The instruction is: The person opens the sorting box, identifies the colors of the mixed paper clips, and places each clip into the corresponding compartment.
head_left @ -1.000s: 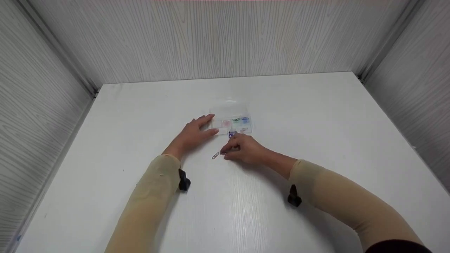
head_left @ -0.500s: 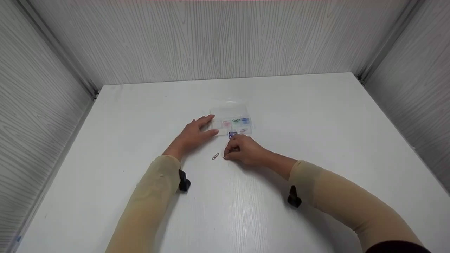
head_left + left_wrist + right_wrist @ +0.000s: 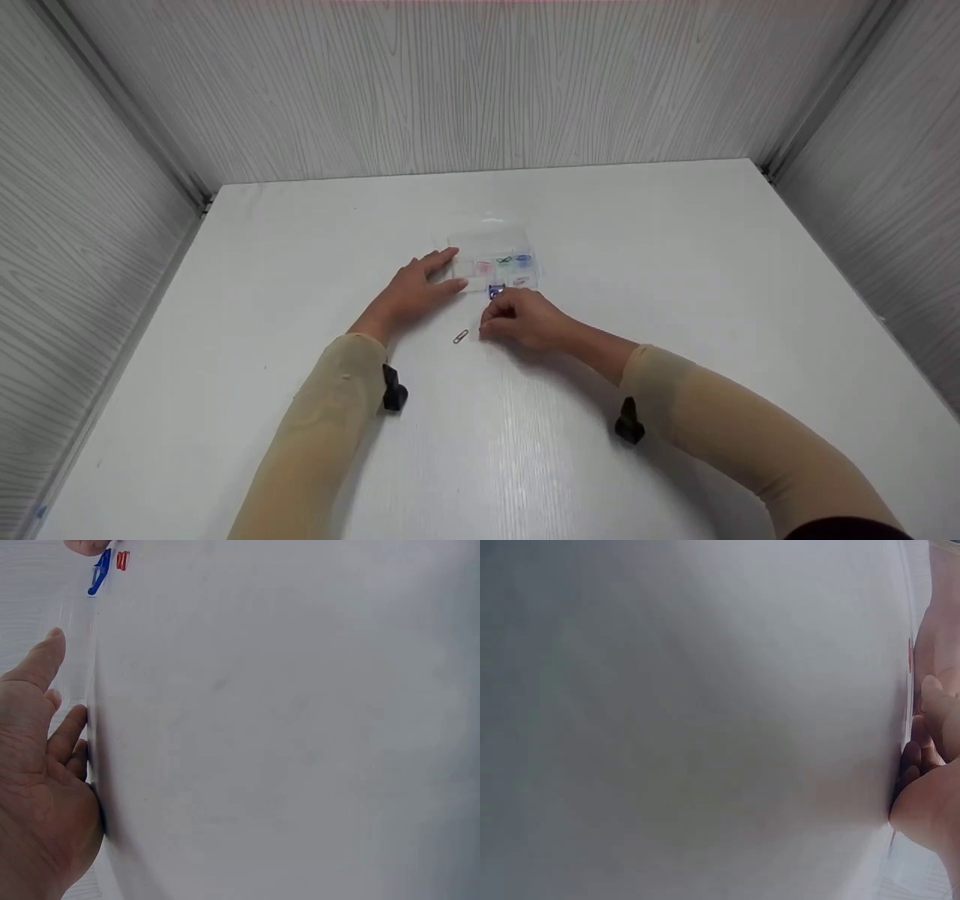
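In the head view, my left hand rests on the table with fingers spread, its thumb and fingertips at the left edge of a clear compartment box. My right hand is in front of the box, thumb and index finger pinched together low over the table. They appear to hold a small paper clip, which the fingertips hide. A reddish paper clip lies on the table just left of them. Beyond the right fingers, at the box's front edge, is a small blue clip-like piece, also a blue piece in the left wrist view.
Compartments of the box hold pink pieces, green pieces and blue pieces. Its transparent lid lies opened toward the back. The white table is bounded by a back wall and side walls.
One second ago, a clip end showed between the right thumb and index finger; the fingertips have since come together and drawn slightly right. The left hand has stayed at the box.
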Tool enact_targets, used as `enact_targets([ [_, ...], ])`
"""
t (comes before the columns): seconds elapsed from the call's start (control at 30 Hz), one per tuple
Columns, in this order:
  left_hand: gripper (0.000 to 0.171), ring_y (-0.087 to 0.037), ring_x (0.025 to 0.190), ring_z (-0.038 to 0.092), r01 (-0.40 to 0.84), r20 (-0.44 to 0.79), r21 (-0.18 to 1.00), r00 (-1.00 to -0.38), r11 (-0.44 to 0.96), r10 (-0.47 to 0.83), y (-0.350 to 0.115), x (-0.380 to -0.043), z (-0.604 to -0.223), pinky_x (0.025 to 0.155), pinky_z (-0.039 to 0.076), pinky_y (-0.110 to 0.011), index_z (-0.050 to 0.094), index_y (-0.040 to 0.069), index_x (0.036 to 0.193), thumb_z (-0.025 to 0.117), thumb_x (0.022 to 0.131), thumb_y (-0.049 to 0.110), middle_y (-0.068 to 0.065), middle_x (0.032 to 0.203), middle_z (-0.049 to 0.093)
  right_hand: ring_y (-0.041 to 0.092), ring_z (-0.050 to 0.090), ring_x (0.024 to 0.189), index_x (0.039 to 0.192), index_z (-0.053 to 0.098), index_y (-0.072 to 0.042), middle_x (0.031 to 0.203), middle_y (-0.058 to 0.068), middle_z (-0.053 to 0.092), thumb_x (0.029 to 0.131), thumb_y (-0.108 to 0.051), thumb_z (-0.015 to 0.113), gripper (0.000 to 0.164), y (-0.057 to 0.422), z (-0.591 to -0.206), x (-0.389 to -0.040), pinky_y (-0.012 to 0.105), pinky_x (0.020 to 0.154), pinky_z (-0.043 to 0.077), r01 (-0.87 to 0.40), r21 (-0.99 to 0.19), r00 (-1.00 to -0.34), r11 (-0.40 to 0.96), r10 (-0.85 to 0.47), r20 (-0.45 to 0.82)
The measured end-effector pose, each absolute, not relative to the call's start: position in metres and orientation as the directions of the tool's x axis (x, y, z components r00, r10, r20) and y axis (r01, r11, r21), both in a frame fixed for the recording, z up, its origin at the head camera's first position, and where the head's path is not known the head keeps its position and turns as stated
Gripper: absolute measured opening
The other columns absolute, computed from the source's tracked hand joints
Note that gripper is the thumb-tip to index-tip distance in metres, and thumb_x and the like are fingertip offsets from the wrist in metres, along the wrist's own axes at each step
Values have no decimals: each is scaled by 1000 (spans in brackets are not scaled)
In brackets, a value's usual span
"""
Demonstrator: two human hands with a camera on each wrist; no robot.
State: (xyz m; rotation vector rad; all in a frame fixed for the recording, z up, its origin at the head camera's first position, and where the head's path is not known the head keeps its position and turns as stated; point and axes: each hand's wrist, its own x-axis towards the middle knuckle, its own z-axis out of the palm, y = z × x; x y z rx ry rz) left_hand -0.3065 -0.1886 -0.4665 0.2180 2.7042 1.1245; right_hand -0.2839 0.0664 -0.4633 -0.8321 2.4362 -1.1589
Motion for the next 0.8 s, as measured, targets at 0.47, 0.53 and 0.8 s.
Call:
enact_targets([
  [0.47,74,-33,163,6,46,-132,725,-970,687,205,-188,-308,-468,128,10,-58,37,45,164,62,98,68,1,176,24,18,58,87,106,81,-9,96,-1,75,98,-17,79,11,83,-433,-300,29,74,46,-316,-841,-869,439,-490,71],
  [0.53,74,-34,163,6,50,-131,728,-969,684,210,-188,-309,-469,128,10,-58,37,44,165,63,99,66,0,176,24,19,58,87,110,80,-7,97,1,75,99,-15,78,14,87,-430,-306,29,74,46,-311,-844,-884,438,-460,87],
  [0.8,72,-34,163,5,35,-138,729,-971,684,197,-186,-307,-467,129,9,-58,38,45,164,64,99,64,2,176,23,24,61,91,115,78,-5,104,3,76,101,-10,74,16,100,-430,-325,29,73,48,-321,-807,-916,496,-379,131],
])
